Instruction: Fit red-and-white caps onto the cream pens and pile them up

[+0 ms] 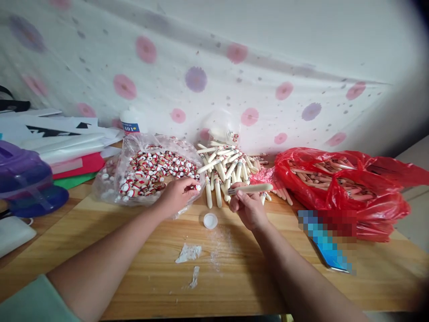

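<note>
My left hand (177,194) pinches a small white-and-red painted head (197,188) at the right edge of a clear plastic bag (110,185). Many similar little painted heads (157,167) fill that bag. In my right hand (248,208) is a pale wooden stick (254,188) with a rounded tip pointing right and dark stripes at its left end. Behind the right hand lies a heap of like pale sticks (221,163). Between the hands, nearer to me, a small round white cap (210,220) lies on the table.
A red plastic bag (378,223) full of sticks stands at the right, with a blurred phone (330,250) before it. Torn white scraps (189,253) lie in front. A white glue bottle (130,121), papers (77,143) and a purple container (27,179) are at the left.
</note>
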Demonstrator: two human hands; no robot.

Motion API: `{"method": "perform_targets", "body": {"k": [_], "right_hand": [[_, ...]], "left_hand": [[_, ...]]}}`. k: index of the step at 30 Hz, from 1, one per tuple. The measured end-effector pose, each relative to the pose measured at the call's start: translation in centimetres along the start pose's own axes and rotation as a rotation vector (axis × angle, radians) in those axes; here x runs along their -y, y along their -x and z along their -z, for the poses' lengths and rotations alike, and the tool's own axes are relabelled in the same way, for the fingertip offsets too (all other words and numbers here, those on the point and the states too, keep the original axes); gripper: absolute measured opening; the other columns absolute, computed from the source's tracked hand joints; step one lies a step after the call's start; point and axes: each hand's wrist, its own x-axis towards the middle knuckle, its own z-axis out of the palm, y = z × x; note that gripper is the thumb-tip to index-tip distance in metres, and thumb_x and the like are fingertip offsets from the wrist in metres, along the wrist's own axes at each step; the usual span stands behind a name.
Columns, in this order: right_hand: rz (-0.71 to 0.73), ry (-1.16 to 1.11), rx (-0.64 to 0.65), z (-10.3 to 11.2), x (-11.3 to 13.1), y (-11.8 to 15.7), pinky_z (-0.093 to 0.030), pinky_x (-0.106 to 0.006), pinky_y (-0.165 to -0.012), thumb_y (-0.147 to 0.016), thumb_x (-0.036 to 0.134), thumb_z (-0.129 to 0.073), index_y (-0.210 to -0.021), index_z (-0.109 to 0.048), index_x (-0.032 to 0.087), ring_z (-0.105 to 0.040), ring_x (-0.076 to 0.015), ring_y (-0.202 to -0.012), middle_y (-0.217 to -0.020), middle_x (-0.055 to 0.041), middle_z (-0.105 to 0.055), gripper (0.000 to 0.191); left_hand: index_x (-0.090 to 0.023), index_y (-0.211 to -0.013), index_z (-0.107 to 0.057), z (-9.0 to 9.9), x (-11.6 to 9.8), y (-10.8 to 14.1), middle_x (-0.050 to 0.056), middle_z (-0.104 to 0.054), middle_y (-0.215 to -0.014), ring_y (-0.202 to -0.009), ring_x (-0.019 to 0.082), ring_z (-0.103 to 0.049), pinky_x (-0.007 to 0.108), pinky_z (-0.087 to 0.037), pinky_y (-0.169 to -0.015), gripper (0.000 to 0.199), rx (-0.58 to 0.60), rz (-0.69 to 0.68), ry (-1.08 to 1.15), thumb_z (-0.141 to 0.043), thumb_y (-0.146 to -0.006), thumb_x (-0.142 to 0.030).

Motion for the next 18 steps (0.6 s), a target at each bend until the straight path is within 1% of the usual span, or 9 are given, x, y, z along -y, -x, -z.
{"method": "perform_targets", "body": {"k": [1,2,4,6,8,10,13,16,18], "right_hand": [[-0.039,0.112,0.033,-0.1,-0.4,0.1,-0.029,-0.020,-0.042,-0.077,0.045,-0.066,-0.084,-0.063,0.018,-0.037,-0.0069,-0.039,-0.045,0.0074,-0.046,0.028],[-0.076,0.241,0.075,-0.2,-0.7,0.1,-0.027,-0.021,-0.043,-0.079,0.046,-0.064,-0.079,-0.064,0.016,-0.036,-0.0067,-0.040,-0.046,0.0064,-0.045,0.030],[-0.103,0.492,0.145,-0.6,-1.2,0.3,-0.031,-0.022,-0.048,-0.080,0.042,-0.063,-0.073,-0.064,0.014,-0.041,-0.0077,-0.048,-0.054,0.0032,-0.051,0.028],[-0.057,0.684,0.183,-1.0,-1.5,0.5,-0.036,-0.023,-0.054,-0.079,0.034,-0.063,-0.073,-0.064,0.015,-0.048,-0.0097,-0.057,-0.064,0.0009,-0.058,0.021],[-0.003,0.817,0.200,-1.3,-1.7,0.6,-0.039,-0.023,-0.057,-0.079,0.030,-0.062,-0.074,-0.064,0.015,-0.051,-0.0110,-0.061,-0.069,-0.0002,-0.060,0.016],[0.019,0.891,0.210,-1.5,-1.8,0.6,-0.039,-0.023,-0.055,-0.079,0.029,-0.062,-0.073,-0.064,0.016,-0.051,-0.0113,-0.059,-0.068,-0.0003,-0.060,0.014],[0.039,0.917,0.229,-1.5,-1.9,0.6,-0.038,-0.023,-0.054,-0.078,0.029,-0.063,-0.074,-0.064,0.017,-0.051,-0.0112,-0.058,-0.067,-0.0002,-0.060,0.013],[0.049,0.914,0.236,-1.4,-2.0,0.6,-0.038,-0.023,-0.054,-0.078,0.028,-0.064,-0.073,-0.064,0.017,-0.050,-0.0110,-0.058,-0.066,-0.0001,-0.060,0.013],[0.035,0.853,0.220,-1.3,-1.9,0.6,-0.038,-0.023,-0.053,-0.076,0.029,-0.066,-0.071,-0.064,0.017,-0.050,-0.0105,-0.057,-0.065,0.0003,-0.059,0.013]], "left_hand": [[-0.019,-0.090,-0.069,-0.1,0.0,0.0,0.002,-0.072,-0.093,-0.080,0.015,-0.062,0.026,-0.046,-0.075,0.019,0.009,-0.003,0.011,-0.056,-0.078,-0.028],[-0.020,-0.092,-0.069,-0.2,-0.1,0.0,0.002,-0.073,-0.094,-0.081,0.016,-0.063,0.027,-0.046,-0.076,0.020,0.015,0.008,0.021,-0.057,-0.078,-0.028],[-0.020,-0.101,-0.068,-0.4,0.0,0.0,0.003,-0.073,-0.099,-0.083,0.016,-0.064,0.028,-0.047,-0.077,0.027,0.014,0.049,0.046,-0.060,-0.077,-0.029],[-0.020,-0.105,-0.068,-0.4,0.0,0.0,0.004,-0.073,-0.101,-0.084,0.017,-0.064,0.028,-0.047,-0.077,0.032,-0.004,0.080,0.048,-0.062,-0.075,-0.031],[-0.019,-0.098,-0.069,-0.2,-0.2,0.1,0.002,-0.073,-0.094,-0.080,0.016,-0.064,0.026,-0.047,-0.074,0.027,-0.009,0.089,0.021,-0.063,-0.075,-0.031],[-0.019,-0.088,-0.070,0.0,-0.5,0.1,0.000,-0.073,-0.085,-0.073,0.015,-0.062,0.025,-0.045,-0.070,0.020,-0.001,0.088,-0.028,-0.062,-0.075,-0.032],[-0.020,-0.086,-0.069,0.1,-0.7,0.2,-0.002,-0.071,-0.081,-0.069,0.013,-0.060,0.024,-0.043,-0.068,0.017,0.005,0.078,-0.073,-0.061,-0.076,-0.031],[-0.020,-0.087,-0.068,0.0,-0.6,0.3,-0.002,-0.071,-0.081,-0.070,0.013,-0.060,0.024,-0.043,-0.068,0.018,0.021,0.054,-0.035,-0.061,-0.075,-0.031],[-0.019,-0.086,-0.067,-0.2,-0.6,0.3,-0.001,-0.070,-0.080,-0.072,0.014,-0.060,0.024,-0.044,-0.068,0.017,0.048,0.036,0.017,-0.061,-0.075,-0.031]]}}
